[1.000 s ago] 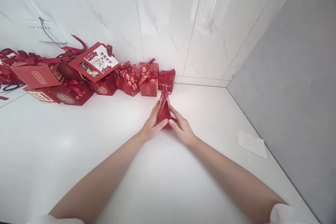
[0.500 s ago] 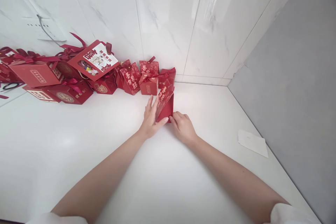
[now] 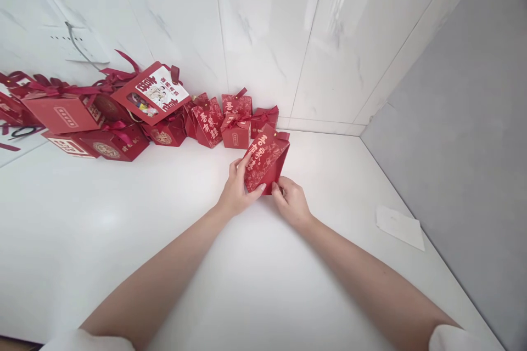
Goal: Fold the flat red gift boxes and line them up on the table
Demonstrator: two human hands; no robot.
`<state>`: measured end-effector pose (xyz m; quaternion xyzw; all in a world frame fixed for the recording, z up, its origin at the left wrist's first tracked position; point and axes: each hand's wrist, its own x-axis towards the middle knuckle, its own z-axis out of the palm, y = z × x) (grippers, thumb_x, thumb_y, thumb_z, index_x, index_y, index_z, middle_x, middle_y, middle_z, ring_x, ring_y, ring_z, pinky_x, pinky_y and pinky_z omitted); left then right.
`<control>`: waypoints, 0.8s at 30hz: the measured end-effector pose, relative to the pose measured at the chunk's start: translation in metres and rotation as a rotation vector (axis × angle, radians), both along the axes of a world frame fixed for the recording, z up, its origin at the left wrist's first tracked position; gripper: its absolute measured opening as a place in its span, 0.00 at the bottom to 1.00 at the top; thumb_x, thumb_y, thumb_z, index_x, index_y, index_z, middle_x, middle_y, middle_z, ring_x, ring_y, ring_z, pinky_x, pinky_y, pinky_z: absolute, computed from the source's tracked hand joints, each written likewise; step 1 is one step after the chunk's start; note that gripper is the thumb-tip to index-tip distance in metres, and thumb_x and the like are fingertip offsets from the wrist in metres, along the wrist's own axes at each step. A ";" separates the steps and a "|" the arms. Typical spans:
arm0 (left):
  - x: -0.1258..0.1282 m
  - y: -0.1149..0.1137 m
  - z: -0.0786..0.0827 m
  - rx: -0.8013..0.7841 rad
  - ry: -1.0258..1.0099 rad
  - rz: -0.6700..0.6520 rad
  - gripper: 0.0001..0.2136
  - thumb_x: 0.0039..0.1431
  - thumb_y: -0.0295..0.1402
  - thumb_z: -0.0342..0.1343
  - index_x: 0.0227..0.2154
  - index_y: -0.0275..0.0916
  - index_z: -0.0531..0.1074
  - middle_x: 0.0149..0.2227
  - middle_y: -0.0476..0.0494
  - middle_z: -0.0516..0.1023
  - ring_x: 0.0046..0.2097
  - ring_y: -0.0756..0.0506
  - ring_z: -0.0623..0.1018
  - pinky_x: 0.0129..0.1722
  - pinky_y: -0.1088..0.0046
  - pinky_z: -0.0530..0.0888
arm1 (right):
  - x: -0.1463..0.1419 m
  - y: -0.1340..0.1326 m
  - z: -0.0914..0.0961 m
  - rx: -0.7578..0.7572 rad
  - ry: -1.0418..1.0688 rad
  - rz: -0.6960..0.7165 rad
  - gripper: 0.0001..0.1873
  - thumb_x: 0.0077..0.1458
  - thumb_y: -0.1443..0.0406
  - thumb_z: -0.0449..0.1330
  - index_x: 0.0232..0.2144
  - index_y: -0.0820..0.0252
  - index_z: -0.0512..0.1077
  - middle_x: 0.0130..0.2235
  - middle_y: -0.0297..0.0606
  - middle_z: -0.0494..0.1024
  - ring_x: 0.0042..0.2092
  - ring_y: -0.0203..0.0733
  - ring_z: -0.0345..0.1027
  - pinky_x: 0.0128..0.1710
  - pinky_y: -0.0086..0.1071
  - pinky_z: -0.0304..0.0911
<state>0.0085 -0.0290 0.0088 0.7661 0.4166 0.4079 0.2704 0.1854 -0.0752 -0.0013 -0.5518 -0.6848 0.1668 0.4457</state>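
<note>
Between my hands, on the white tabletop, is a red paper gift box [image 3: 263, 159] with pale gold lettering, a plain red side and a ribbon tab at its top. My left hand [image 3: 239, 189] holds its left side, with the fingers along the printed face and the thumb at the lower front edge. My right hand [image 3: 291, 200] has its thumb and curled fingers closed on the lower right corner. Just behind stand a small red box with a bow [image 3: 236, 130] and another ribboned red box [image 3: 264, 117]. The box's back is hidden.
A row of red gift boxes [image 3: 119, 142] lines the marbled wall on the left, with a windowed box [image 3: 155, 93] lying on top. Scissors [image 3: 24, 131] lie at the far left. A flat white piece [image 3: 399, 226] rests near the table's right edge.
The box has turned and tilted, so its printed face shows more and its top has swung right. My right hand has shifted slightly right with its corner. The view has moved a little.
</note>
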 end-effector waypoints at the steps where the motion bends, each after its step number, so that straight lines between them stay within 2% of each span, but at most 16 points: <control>1: 0.000 -0.002 0.002 0.031 0.018 -0.003 0.43 0.53 0.39 0.62 0.68 0.48 0.45 0.60 0.36 0.54 0.63 0.36 0.63 0.62 0.55 0.64 | 0.000 0.000 -0.001 -0.005 0.010 0.013 0.15 0.62 0.61 0.48 0.24 0.55 0.63 0.26 0.35 0.69 0.28 0.41 0.62 0.29 0.33 0.58; 4: 0.000 -0.005 0.007 0.157 0.058 0.008 0.44 0.50 0.39 0.63 0.67 0.46 0.46 0.62 0.35 0.51 0.63 0.35 0.61 0.61 0.54 0.65 | 0.001 -0.001 -0.002 -0.018 0.024 0.045 0.13 0.61 0.63 0.49 0.27 0.57 0.69 0.29 0.38 0.74 0.30 0.42 0.66 0.32 0.33 0.61; 8: 0.000 -0.008 0.011 0.303 0.115 0.029 0.46 0.44 0.37 0.66 0.66 0.46 0.50 0.63 0.35 0.49 0.65 0.32 0.58 0.62 0.53 0.63 | 0.003 -0.001 -0.003 -0.039 0.034 0.033 0.12 0.59 0.64 0.51 0.27 0.57 0.71 0.28 0.37 0.75 0.29 0.42 0.67 0.31 0.33 0.60; 10: 0.001 -0.008 0.010 0.276 0.105 0.061 0.45 0.44 0.37 0.66 0.66 0.47 0.51 0.62 0.36 0.50 0.65 0.32 0.58 0.61 0.54 0.65 | 0.003 -0.001 -0.003 -0.050 0.046 0.023 0.12 0.59 0.64 0.50 0.27 0.57 0.71 0.28 0.36 0.75 0.29 0.41 0.67 0.31 0.33 0.60; 13: 0.002 -0.006 0.006 0.127 0.074 0.101 0.42 0.48 0.39 0.64 0.65 0.48 0.53 0.60 0.37 0.54 0.62 0.35 0.63 0.60 0.57 0.67 | 0.005 -0.001 -0.002 -0.040 0.063 -0.042 0.15 0.62 0.60 0.48 0.26 0.56 0.67 0.27 0.36 0.73 0.28 0.41 0.66 0.30 0.33 0.58; 17: 0.001 -0.003 0.004 0.010 0.131 0.034 0.38 0.51 0.42 0.62 0.65 0.49 0.56 0.59 0.40 0.58 0.60 0.38 0.67 0.60 0.59 0.67 | 0.006 0.000 -0.001 -0.034 0.107 -0.127 0.16 0.63 0.57 0.47 0.26 0.56 0.64 0.26 0.35 0.72 0.27 0.41 0.64 0.28 0.33 0.56; 21: 0.000 -0.003 0.005 0.039 0.173 0.005 0.38 0.54 0.44 0.59 0.66 0.48 0.53 0.59 0.40 0.58 0.61 0.38 0.66 0.60 0.58 0.67 | 0.005 0.000 0.000 -0.024 0.102 -0.156 0.15 0.60 0.58 0.49 0.23 0.57 0.60 0.24 0.33 0.70 0.25 0.38 0.60 0.27 0.32 0.53; 24: 0.001 -0.004 0.005 0.128 0.206 0.032 0.40 0.51 0.44 0.61 0.66 0.46 0.52 0.59 0.38 0.57 0.61 0.36 0.66 0.60 0.57 0.68 | 0.004 0.002 0.000 -0.049 0.099 -0.182 0.17 0.57 0.58 0.51 0.20 0.57 0.56 0.20 0.30 0.64 0.23 0.36 0.55 0.25 0.31 0.50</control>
